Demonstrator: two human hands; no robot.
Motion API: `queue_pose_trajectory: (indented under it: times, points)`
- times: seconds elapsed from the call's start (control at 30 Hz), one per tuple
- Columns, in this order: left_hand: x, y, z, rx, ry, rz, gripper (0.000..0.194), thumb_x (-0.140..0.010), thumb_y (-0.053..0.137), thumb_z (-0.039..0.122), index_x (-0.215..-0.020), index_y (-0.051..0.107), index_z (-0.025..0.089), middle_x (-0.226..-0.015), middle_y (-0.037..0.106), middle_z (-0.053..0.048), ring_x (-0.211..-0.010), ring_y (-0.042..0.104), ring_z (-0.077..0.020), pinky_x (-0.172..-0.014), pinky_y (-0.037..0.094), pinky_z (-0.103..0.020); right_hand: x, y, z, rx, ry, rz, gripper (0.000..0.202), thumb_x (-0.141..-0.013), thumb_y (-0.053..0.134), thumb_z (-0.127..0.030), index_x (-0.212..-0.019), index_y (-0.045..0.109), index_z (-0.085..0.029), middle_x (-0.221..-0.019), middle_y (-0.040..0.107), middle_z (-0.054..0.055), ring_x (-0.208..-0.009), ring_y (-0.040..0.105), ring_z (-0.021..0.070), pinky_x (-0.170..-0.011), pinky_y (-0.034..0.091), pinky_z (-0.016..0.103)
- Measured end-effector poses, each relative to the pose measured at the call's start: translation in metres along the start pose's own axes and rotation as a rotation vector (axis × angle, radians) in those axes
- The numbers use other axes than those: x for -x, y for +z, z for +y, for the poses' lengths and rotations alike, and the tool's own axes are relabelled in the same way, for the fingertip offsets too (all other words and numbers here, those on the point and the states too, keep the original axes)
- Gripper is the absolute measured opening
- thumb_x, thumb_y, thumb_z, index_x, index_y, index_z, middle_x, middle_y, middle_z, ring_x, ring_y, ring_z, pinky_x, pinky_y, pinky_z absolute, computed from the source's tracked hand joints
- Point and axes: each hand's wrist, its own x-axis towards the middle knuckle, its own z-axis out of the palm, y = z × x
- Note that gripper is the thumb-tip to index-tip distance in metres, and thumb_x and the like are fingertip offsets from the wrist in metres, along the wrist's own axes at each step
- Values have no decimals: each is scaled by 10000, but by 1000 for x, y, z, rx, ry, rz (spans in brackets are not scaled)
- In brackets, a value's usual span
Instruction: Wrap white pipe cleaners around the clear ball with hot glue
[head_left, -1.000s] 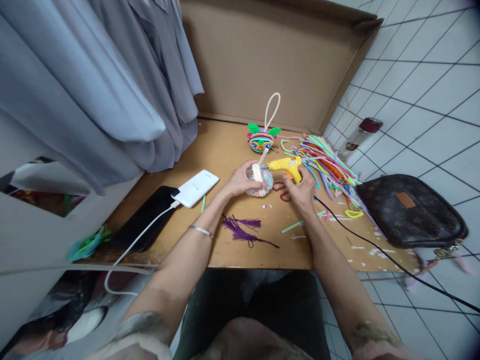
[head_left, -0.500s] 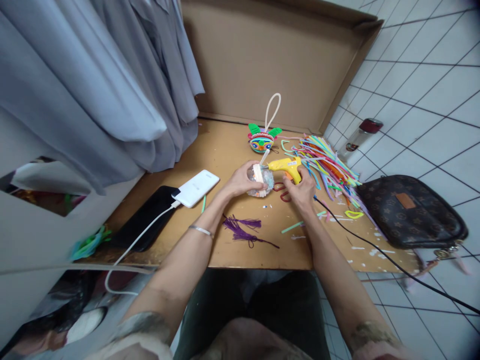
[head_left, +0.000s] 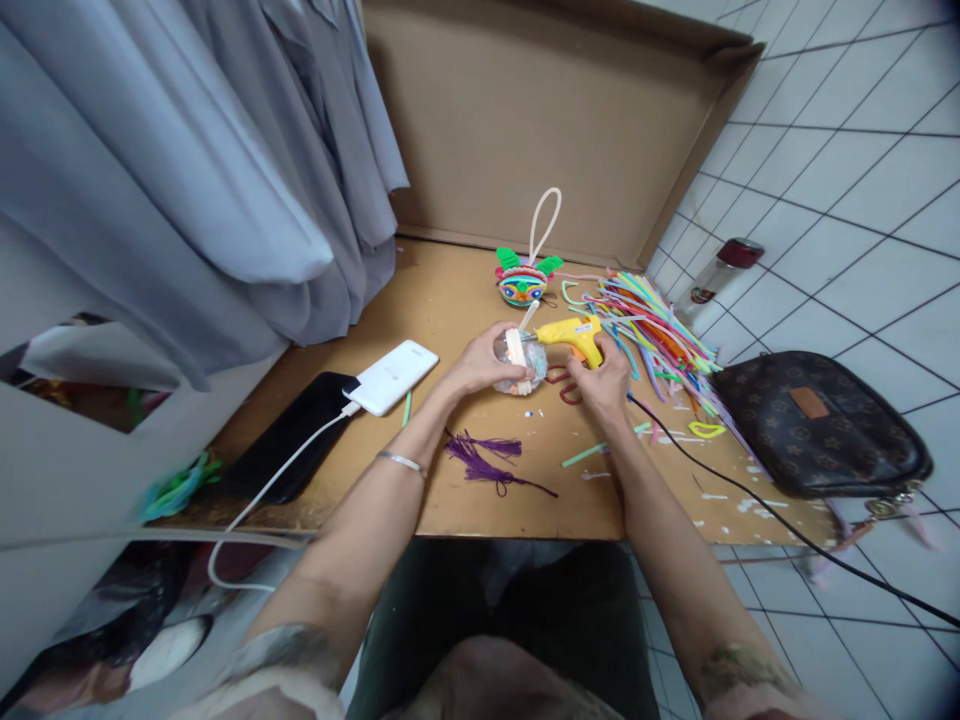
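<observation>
My left hand is wrapped round a clear plastic ball with a pale band round it and bits of colour showing through. A whitish strip sticks up from the ball's top. My right hand grips a yellow glue gun by its handle. The gun's nozzle points left and meets the upper right side of the ball; whether it touches, I cannot tell. Behind the ball sits a finished-looking colourful animal-head ornament with green ears and a white loop. Purple tassels lie in front of my left hand.
Many coloured pipe cleaners are heaped at the right, beside a brown patterned bag. A black cord crosses the right side. A white power bank and a black tablet-like slab lie left. A bottle stands by the tiled wall.
Almost nothing differs. The glue gun has tilted or shifted very slightly at the ball's upper side, while both hands keep their holds.
</observation>
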Motion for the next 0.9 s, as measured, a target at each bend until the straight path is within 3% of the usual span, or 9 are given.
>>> queue_pose_trajectory:
  times: [0.9]
  points:
    - [-2,0,-3,42,18,-1,794,-518,855,289,-1252,583,157,-1025,665,-56,-885,605,-179,-880,488,-327,-3,2,4,-53,7,14,231,-718,658,-375,-856,584,-206,-698,658,2,-610,650,167,-527,503,256]
